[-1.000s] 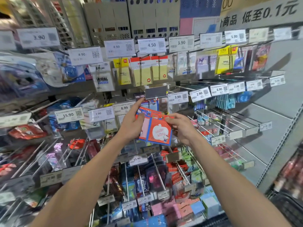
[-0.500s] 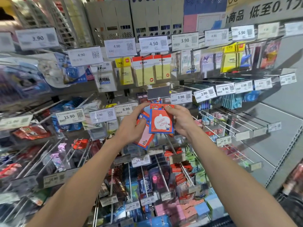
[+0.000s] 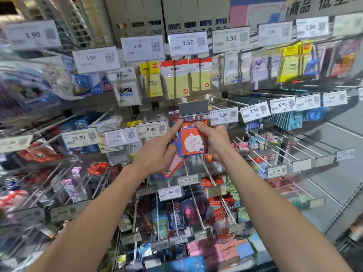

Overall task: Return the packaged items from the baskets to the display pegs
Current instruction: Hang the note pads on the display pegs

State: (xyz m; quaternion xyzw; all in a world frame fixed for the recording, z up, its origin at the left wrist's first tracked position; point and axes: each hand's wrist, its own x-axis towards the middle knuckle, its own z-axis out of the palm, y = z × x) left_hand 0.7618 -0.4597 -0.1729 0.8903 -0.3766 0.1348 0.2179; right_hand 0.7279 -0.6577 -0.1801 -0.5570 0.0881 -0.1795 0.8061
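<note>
left hand (image 3: pixel 157 153) and right hand (image 3: pixel 218 143) raised, gripping.

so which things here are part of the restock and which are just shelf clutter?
In the job: red packet, gripped by the right hand, left hand forefinger at its top; pink packet held in the left hand; blank tag holder just above it.
Just there: yellow sticky notes, 8.99 price tag, bare pegs at right.

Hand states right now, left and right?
Left hand: holding pink packet, index finger at top of red packet.
Right hand: holding red packet.
</note>
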